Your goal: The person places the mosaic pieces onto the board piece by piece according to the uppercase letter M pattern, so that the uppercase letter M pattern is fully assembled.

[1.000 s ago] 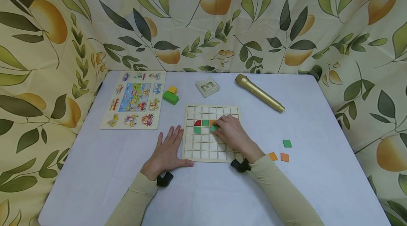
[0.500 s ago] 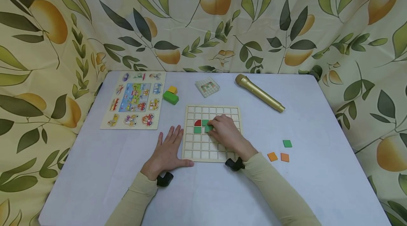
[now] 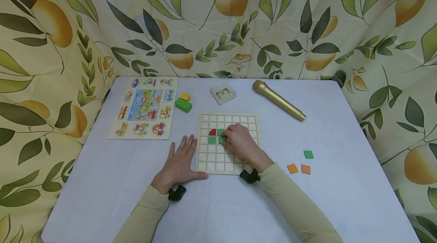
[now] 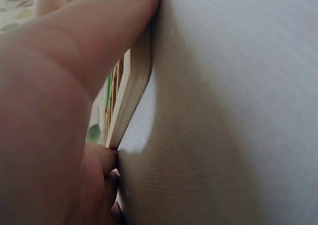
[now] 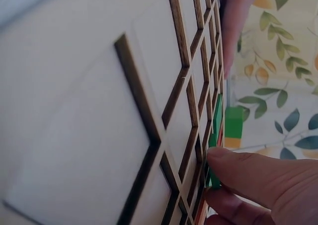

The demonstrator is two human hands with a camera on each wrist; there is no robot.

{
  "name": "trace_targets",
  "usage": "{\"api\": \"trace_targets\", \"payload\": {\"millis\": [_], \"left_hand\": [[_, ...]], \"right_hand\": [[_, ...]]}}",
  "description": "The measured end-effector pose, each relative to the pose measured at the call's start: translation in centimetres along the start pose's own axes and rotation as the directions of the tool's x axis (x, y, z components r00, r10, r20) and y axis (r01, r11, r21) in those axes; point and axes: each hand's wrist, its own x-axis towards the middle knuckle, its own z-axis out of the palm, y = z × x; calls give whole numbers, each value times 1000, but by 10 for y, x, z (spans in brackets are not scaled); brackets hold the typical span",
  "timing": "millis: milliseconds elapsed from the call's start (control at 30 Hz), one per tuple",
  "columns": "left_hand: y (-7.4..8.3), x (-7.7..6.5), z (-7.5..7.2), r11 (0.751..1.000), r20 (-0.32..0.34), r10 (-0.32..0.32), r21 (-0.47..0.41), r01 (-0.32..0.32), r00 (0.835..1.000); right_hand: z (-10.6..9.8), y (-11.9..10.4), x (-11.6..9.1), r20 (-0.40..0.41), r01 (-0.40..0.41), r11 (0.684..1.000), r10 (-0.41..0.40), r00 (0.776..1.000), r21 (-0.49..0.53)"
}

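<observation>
A wooden grid board [image 3: 222,172] lies mid-table. My left hand [image 3: 181,163] rests with spread fingers on the table at its left edge; thumb and fingertips sit along the board's side in the left wrist view. My right hand [image 3: 244,142] pinches a green square tile [image 3: 221,140] between thumb and fingers, low over a cell. In the right wrist view the green tile [image 5: 214,179] stands tilted at the cell. Left of it sits another green tile [image 3: 212,140], below a red rounded piece [image 3: 212,132]. A third green tile [image 3: 220,132] is in the upper row, partly covered by my fingers.
Right of the board lie two orange tiles [image 3: 292,168] and a loose green tile [image 3: 308,154]. Behind it are a small pattern card [image 3: 222,93] and a gold microphone [image 3: 279,100]. A picture puzzle board [image 3: 143,108] and green [image 3: 183,105] and yellow blocks [image 3: 185,96] stand back left.
My right hand has moved left across the board with the green tile, into the cell beside the lower green tile. Its fingers now cover the orange tile seen earlier. My left hand stays still.
</observation>
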Motion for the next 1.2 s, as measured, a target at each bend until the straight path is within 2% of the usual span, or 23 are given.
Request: {"api": "trace_targets", "payload": {"millis": [733,1200], "left_hand": [[-1,1,1,1000,-2,2,1,-2,1000],[-2,1,2,1000,7,-1,3,1,1000]], "right_hand": [[3,-4,2,18,-29,1000,29,999,-9],[5,-3,-1,-13,-8,1000,9,1000,13]]}}
